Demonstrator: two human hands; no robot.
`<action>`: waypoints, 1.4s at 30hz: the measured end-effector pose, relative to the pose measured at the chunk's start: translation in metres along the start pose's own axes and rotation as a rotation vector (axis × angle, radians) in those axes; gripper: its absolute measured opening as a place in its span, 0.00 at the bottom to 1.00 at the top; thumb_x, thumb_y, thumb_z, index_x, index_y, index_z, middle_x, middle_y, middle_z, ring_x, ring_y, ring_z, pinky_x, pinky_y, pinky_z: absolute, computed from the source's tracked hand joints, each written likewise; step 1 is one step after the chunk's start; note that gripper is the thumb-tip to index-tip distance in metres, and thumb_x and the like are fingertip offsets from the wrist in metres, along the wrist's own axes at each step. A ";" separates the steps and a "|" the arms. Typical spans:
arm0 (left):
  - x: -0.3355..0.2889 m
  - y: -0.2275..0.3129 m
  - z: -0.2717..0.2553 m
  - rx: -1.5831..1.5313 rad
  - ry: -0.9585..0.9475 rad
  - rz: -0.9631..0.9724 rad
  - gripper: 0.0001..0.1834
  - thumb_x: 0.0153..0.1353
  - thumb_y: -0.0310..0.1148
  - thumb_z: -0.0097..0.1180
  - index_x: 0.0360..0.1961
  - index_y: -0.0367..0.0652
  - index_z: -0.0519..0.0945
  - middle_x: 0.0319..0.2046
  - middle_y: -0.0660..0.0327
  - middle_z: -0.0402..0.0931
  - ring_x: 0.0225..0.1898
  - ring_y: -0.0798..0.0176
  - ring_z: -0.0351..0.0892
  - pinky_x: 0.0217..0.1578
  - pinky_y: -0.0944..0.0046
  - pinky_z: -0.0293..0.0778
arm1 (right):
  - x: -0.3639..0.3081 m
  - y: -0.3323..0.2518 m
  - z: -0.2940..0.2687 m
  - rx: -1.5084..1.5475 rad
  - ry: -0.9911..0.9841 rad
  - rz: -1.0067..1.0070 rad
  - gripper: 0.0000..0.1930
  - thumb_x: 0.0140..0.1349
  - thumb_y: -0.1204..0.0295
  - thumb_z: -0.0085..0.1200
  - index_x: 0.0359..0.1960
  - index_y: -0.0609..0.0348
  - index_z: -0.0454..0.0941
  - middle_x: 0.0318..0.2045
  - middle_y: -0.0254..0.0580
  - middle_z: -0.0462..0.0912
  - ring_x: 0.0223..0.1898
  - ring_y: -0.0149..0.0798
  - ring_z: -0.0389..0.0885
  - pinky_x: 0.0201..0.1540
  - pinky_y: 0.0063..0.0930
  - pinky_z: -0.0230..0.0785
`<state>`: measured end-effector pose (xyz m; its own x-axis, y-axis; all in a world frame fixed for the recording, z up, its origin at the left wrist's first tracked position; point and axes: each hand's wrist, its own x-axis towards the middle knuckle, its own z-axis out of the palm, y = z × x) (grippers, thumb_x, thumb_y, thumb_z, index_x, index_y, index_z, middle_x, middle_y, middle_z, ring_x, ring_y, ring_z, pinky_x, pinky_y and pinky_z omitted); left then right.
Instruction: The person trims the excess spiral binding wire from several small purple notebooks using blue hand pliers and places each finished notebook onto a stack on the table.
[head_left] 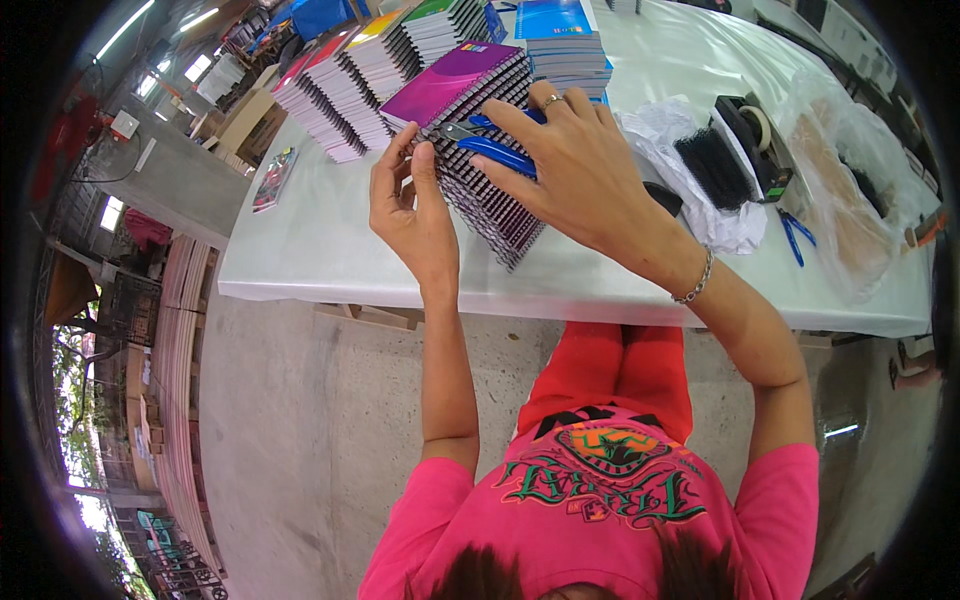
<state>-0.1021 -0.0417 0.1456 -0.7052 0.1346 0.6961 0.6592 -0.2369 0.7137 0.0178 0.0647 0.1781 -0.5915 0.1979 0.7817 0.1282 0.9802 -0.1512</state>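
Note:
A stack of spiral notebooks (495, 205) stands at the table's near side, the top one with a purple cover (440, 88). Its black coils face me. My right hand (590, 170) grips blue-handled cutting pliers (500, 155), their metal jaws at the left end of the top notebook's coil. Right beside the jaws, my left hand (415, 205) is closed in a pinch, thumb and forefinger at that coil end. Just what lies between these fingertips is too small to make out.
Behind are stacks of red notebooks (325, 75), yellow notebooks (385, 45), green notebooks (445, 30) and blue notebooks (562, 50). To the right lie loose black coils (715, 168) on white wrapping, a black box (760, 150), second blue pliers (796, 236) and a plastic bag (850, 200).

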 end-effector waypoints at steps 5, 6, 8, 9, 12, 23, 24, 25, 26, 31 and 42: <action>0.001 0.001 0.000 0.011 -0.005 -0.006 0.14 0.67 0.33 0.56 0.48 0.34 0.82 0.39 0.60 0.80 0.34 0.72 0.76 0.37 0.71 0.74 | 0.006 0.002 0.000 -0.001 -0.006 -0.054 0.20 0.62 0.52 0.55 0.45 0.54 0.76 0.37 0.48 0.80 0.38 0.48 0.80 0.38 0.41 0.72; 0.001 0.002 0.000 0.015 -0.007 -0.008 0.13 0.67 0.32 0.56 0.47 0.34 0.82 0.39 0.60 0.80 0.34 0.72 0.76 0.37 0.71 0.74 | 0.007 0.003 0.000 0.013 -0.026 -0.059 0.19 0.62 0.52 0.55 0.43 0.55 0.76 0.34 0.48 0.81 0.36 0.48 0.81 0.37 0.40 0.73; 0.001 0.002 -0.001 0.029 -0.007 -0.008 0.13 0.67 0.32 0.57 0.47 0.34 0.82 0.39 0.60 0.80 0.34 0.72 0.76 0.36 0.71 0.74 | 0.010 0.003 0.000 0.014 -0.077 -0.042 0.18 0.63 0.52 0.54 0.40 0.55 0.76 0.30 0.46 0.81 0.31 0.47 0.83 0.33 0.40 0.75; 0.001 0.002 -0.002 0.036 -0.007 -0.008 0.13 0.67 0.32 0.57 0.47 0.34 0.82 0.38 0.60 0.80 0.34 0.72 0.76 0.36 0.71 0.74 | 0.011 0.003 0.001 0.014 -0.102 -0.034 0.18 0.64 0.52 0.53 0.38 0.56 0.76 0.28 0.45 0.82 0.29 0.47 0.83 0.31 0.40 0.75; 0.001 0.003 -0.001 0.031 -0.002 0.001 0.13 0.67 0.33 0.57 0.47 0.34 0.82 0.38 0.59 0.80 0.34 0.72 0.76 0.36 0.71 0.74 | 0.014 0.006 -0.001 0.034 -0.114 -0.052 0.19 0.64 0.51 0.52 0.36 0.57 0.76 0.26 0.45 0.82 0.26 0.48 0.84 0.29 0.41 0.76; -0.004 -0.004 0.008 0.011 -0.005 -0.050 0.22 0.76 0.47 0.35 0.49 0.38 0.69 0.42 0.61 0.68 0.42 0.69 0.67 0.48 0.66 0.66 | -0.002 0.013 -0.001 -0.036 -0.002 -0.045 0.22 0.61 0.50 0.56 0.47 0.53 0.77 0.46 0.52 0.78 0.47 0.50 0.76 0.46 0.45 0.67; -0.004 -0.003 0.010 0.039 -0.011 -0.064 0.23 0.76 0.49 0.33 0.50 0.38 0.68 0.42 0.61 0.67 0.42 0.69 0.66 0.49 0.66 0.65 | -0.002 0.013 0.000 -0.033 -0.018 -0.043 0.23 0.61 0.49 0.56 0.48 0.53 0.77 0.46 0.52 0.78 0.48 0.50 0.75 0.47 0.46 0.66; -0.005 -0.002 0.012 0.000 -0.006 -0.078 0.23 0.76 0.49 0.32 0.51 0.38 0.67 0.42 0.60 0.67 0.43 0.68 0.66 0.50 0.65 0.64 | -0.002 0.013 0.002 -0.040 -0.005 -0.049 0.23 0.61 0.49 0.56 0.48 0.53 0.77 0.46 0.52 0.78 0.48 0.50 0.75 0.47 0.46 0.66; -0.006 -0.001 0.015 -0.039 -0.001 -0.092 0.24 0.76 0.50 0.31 0.51 0.38 0.66 0.43 0.60 0.67 0.44 0.66 0.66 0.51 0.64 0.63 | -0.002 0.013 0.004 -0.046 0.008 -0.055 0.23 0.61 0.50 0.55 0.48 0.53 0.77 0.46 0.52 0.78 0.48 0.50 0.75 0.46 0.46 0.66; -0.006 -0.004 0.016 0.047 -0.032 0.029 0.22 0.76 0.47 0.35 0.52 0.37 0.65 0.43 0.57 0.67 0.47 0.61 0.66 0.53 0.62 0.62 | -0.002 0.010 0.007 -0.017 -0.011 -0.050 0.22 0.61 0.50 0.55 0.47 0.54 0.77 0.45 0.52 0.78 0.47 0.51 0.76 0.46 0.46 0.67; -0.009 -0.004 0.014 0.150 -0.068 0.024 0.19 0.75 0.44 0.38 0.46 0.34 0.66 0.41 0.53 0.67 0.45 0.59 0.66 0.52 0.60 0.62 | 0.005 0.009 0.009 0.078 -0.154 -0.016 0.18 0.63 0.52 0.53 0.38 0.57 0.74 0.28 0.49 0.82 0.27 0.51 0.83 0.28 0.43 0.75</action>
<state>-0.0948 -0.0288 0.1382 -0.6729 0.1969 0.7130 0.7107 -0.0953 0.6970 0.0086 0.0744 0.1749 -0.7085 0.1761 0.6834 0.0593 0.9798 -0.1909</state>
